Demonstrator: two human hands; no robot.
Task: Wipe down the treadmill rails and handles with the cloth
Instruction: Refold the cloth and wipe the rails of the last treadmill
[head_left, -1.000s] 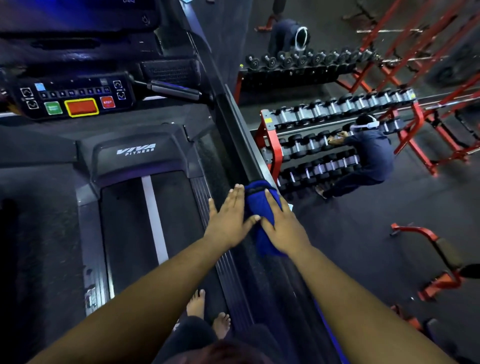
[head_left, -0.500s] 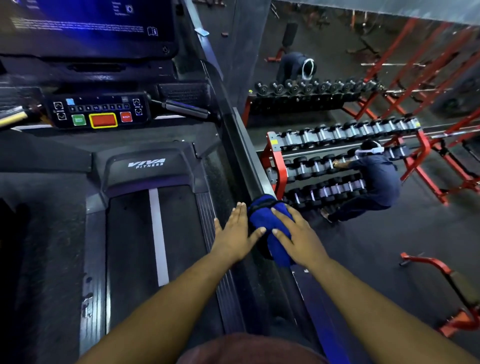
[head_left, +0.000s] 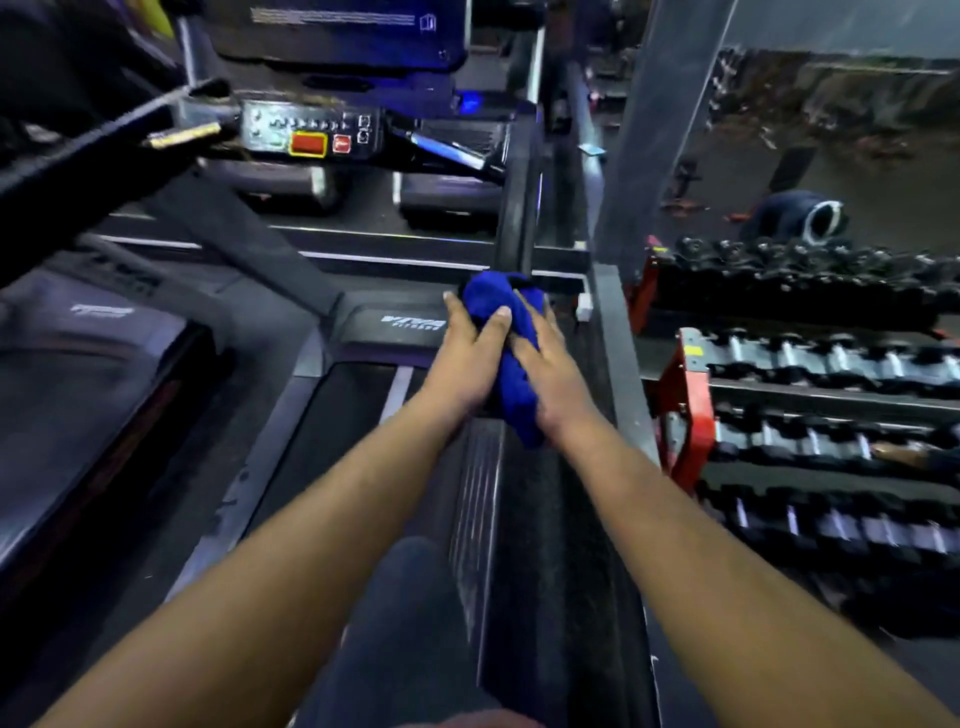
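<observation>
A bunched blue cloth (head_left: 511, 382) lies on the treadmill's dark right side rail (head_left: 545, 530), close to the foot of the black upright post (head_left: 514, 223). My left hand (head_left: 465, 358) presses the cloth from the left, fingers straight and thumb laid over its top. From the right, my right hand (head_left: 548, 366) presses it with flat fingers. The cloth's lower end hangs out between my wrists. Ahead sit the console's button panel (head_left: 311, 136) and a short handle (head_left: 447, 149). The belt (head_left: 358, 405) runs to the left of the rail.
A red dumbbell rack (head_left: 691, 395) with several dumbbells stands right of the rail behind a grey frame bar (head_left: 621, 364). Another person's hand (head_left: 901, 454) reaches into the rack; a crouched person (head_left: 795, 215) is farther back. A second treadmill (head_left: 78, 374) is at left.
Both hands have slid the cloth forward along the right rail, up to the foot of the upright post. The view has moved forward and swung left with them.
</observation>
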